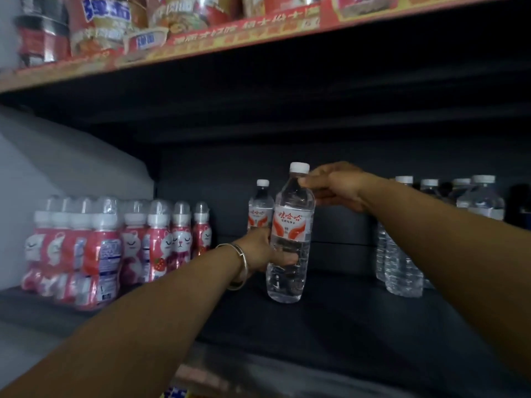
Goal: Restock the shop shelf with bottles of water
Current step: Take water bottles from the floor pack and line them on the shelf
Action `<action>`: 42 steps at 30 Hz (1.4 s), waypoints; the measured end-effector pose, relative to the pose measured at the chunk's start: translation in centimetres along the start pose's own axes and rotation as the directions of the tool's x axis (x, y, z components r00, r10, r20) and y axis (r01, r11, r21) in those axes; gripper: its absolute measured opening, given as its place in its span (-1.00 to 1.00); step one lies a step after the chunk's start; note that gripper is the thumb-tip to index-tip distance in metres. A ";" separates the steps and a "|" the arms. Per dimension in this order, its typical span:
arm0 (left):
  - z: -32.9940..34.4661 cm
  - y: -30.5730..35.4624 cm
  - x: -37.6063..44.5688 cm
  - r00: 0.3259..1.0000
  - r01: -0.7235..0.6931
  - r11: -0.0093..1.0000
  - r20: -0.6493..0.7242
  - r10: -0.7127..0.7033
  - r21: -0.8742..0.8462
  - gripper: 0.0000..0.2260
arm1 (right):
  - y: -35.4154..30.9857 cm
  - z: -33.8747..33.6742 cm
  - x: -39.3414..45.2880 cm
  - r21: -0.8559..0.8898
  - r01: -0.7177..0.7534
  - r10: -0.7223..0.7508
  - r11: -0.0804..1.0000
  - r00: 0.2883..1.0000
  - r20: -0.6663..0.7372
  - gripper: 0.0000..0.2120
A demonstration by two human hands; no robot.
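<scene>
I am putting a water bottle (290, 237) on the dark shelf (344, 311). My left hand (260, 249) is wrapped around its lower half, with my thumb on the front. My right hand (333, 186) touches its neck with the fingertips, just under the white cap (299, 167). I cannot tell if those fingers pinch it or only steady it. The bottle stands up straight, and its bottom looks like it sits on the shelf, or very close to it.

I think this bottle is almost in place. Next I need to slide it back so it lines up with the other water bottle (260, 205) just behind it, then let go gently so it does not tip.

More clear bottles (402, 271) stand to the right, well apart from mine. Pink drink packs (94, 248) with cat faces fill the left side. A big open space is in the middle, so many more bottles can fit. Up above, another shelf holds noodle cups (94, 24).
</scene>
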State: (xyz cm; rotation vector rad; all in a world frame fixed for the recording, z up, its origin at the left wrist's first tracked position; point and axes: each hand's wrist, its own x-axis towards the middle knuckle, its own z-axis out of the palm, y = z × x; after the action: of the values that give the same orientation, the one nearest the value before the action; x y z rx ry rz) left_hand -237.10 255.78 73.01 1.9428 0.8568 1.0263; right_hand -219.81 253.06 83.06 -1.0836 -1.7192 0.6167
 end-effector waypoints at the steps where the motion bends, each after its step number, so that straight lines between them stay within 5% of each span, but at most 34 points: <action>1: -0.4 -0.4 0.6 1.000 0.001 1.000 0.004 -0.001 0.001 -0.75 | 0.6 0.3 0.3 -0.007 -0.024 0.024 1.000 1.000 0.017 -0.88; 7: -1.1 -1.9 3.6 0.999 0.023 0.999 0.036 -0.021 -0.044 -0.79 | 4.2 2.9 1.4 -0.168 -0.243 0.276 0.956 0.937 0.215 -0.62; 15: -1.9 -3.1 6.1 0.998 0.058 0.985 -0.045 -0.051 0.160 -0.74 | 5.8 5.7 4.2 -0.176 -0.281 0.293 0.943 0.955 0.043 -0.86; 22: -2.7 -4.5 6.7 0.986 0.169 0.775 -0.099 -0.137 0.609 -0.78 | 7.7 7.2 7.3 -0.115 -0.322 0.305 0.940 0.942 -0.139 -0.74; 26: -2.6 -5.2 7.1 0.984 0.178 0.737 -0.091 -0.156 0.652 -0.76 | 8.8 7.4 8.5 -0.077 -0.312 0.297 0.947 0.940 -0.166 -0.89; 42: -2.2 -5.2 7.4 0.985 0.157 0.538 -0.088 -0.151 0.828 -0.63 | 10.0 8.2 9.9 -0.100 -0.326 0.301 0.940 0.931 -0.204 -0.90</action>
State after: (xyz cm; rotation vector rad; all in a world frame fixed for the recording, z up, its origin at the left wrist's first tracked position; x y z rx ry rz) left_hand -236.78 265.03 72.02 2.5528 1.7248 0.5084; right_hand -224.78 267.09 76.49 -1.4825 -1.4513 0.5821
